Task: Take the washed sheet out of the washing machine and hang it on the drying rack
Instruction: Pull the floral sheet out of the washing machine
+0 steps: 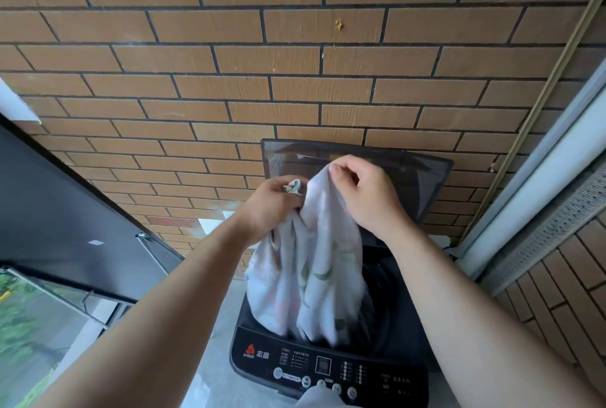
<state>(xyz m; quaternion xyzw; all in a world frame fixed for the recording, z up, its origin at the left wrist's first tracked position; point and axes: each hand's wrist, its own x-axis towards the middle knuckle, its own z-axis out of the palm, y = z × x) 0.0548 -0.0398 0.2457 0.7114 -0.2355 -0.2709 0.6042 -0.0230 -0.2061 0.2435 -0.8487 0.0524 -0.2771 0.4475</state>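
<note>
A black top-loading washing machine stands below me with its lid raised against the brick wall. A white sheet with a green leaf print hangs bunched above the open drum, its lower end still at the drum's mouth. My left hand grips a gathered fold of the sheet on the left. My right hand pinches the sheet's top edge a little higher and to the right. No drying rack is in view.
A brown brick wall fills the background. A dark panel and a window frame with greenery outside lie to the left. A white pipe and a perforated grey rail run along the right wall.
</note>
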